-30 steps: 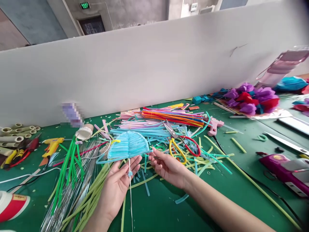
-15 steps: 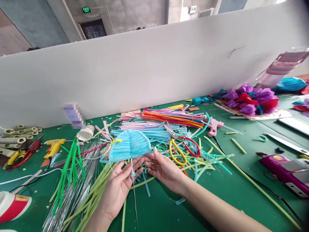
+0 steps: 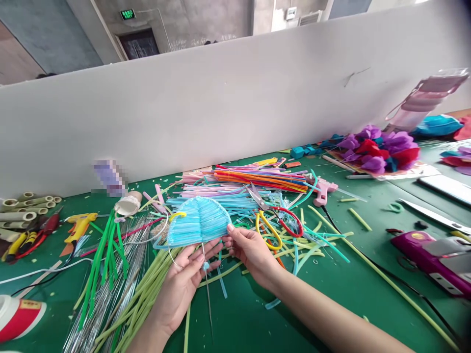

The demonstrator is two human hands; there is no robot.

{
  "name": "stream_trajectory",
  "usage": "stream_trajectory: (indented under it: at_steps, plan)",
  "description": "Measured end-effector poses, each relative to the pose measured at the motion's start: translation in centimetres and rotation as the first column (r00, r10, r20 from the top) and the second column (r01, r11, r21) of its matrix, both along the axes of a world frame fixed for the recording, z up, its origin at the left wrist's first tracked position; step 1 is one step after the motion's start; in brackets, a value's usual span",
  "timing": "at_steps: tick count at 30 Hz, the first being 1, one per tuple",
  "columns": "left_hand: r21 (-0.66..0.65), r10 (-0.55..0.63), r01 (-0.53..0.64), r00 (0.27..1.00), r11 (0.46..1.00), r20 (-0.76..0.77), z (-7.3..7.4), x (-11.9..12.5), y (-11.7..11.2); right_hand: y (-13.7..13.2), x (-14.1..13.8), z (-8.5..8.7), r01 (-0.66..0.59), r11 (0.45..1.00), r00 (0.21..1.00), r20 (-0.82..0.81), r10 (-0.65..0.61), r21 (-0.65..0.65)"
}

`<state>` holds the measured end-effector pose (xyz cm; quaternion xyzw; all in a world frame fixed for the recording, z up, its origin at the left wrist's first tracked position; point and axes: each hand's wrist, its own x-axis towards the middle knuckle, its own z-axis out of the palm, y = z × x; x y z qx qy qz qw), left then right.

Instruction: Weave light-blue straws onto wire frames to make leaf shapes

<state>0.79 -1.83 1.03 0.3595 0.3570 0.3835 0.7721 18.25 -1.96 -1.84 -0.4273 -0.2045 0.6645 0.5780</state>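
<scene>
My left hand [image 3: 180,284] holds a light blue fan-shaped piece made of straws [image 3: 198,221] from below, palm up, fingers curled round its thin wire stem [image 3: 208,289]. My right hand [image 3: 250,252] pinches the piece's right edge between thumb and fingertips. Both hands hover just above the green table [image 3: 331,294]. Scissors with yellow and red handles [image 3: 274,220] lie right behind my right hand.
Bundles of coloured straws [image 3: 257,181] lie at the back. Green stems and silver wires [image 3: 110,274] lie left, with a yellow glue gun [image 3: 79,225]. A pink glue gun [image 3: 322,190], purple and red paper flowers [image 3: 382,147] and a magenta tool [image 3: 430,255] sit right. A white partition [image 3: 221,98] stands behind.
Both hands have shifted slightly left and closer together. My right hand has closed its pinch on the blue piece's right edge.
</scene>
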Motion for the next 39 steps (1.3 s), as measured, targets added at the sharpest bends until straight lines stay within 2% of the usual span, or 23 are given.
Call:
stream_trajectory:
  at_steps: [3, 5, 9, 15, 20, 28, 34, 39]
  plan:
    - [-0.003, -0.001, 0.001, 1.0, 1.0, -0.001, -0.2, 0.0, 0.0, 0.1, 0.1, 0.2, 0.052, 0.998, 0.983, 0.174, -0.057, 0.035]
    - [-0.009, 0.019, -0.019, 1.0, 1.0, 0.001, -0.3, 0.1, -0.1, 0.0, 0.2, 0.5, 0.06, 0.997, 0.972, 0.226, -0.067, 0.037]
    - [-0.005, 0.084, -0.084, 0.996, 0.996, 0.019, -0.7, 0.1, 0.1, -0.3, 0.1, 1.3, 0.029, 0.999, 0.992, 0.126, -0.024, -0.036]
    - [0.005, 0.085, -0.085, 0.996, 0.996, 0.005, -0.9, -0.1, 0.1, -0.5, 0.1, 1.1, 0.037, 0.999, 0.995, 0.089, -0.037, -0.002]
    - [-0.025, 0.041, -0.04, 0.999, 0.999, 0.015, -0.7, 0.1, 0.0, -0.2, 0.4, 0.6, 0.048, 0.999, 0.992, 0.121, -0.047, -0.001]
    - [-0.042, 0.036, -0.035, 0.999, 0.999, 0.034, -0.7, 0.0, -0.1, 0.3, 0.9, 0.6, -0.025, 0.996, 0.959, 0.283, 0.002, 0.08]
    - [-0.046, 0.016, -0.013, 0.998, 0.999, 0.056, -0.7, -0.1, 0.0, 0.4, 1.1, 0.6, 0.017, 0.986, 0.936, 0.345, -0.074, 0.165]
    - [-0.055, 0.025, -0.021, 0.997, 0.998, 0.068, -0.7, 0.0, 0.1, 0.4, 1.2, 0.9, -0.084, 0.987, 0.944, 0.327, 0.035, 0.138]
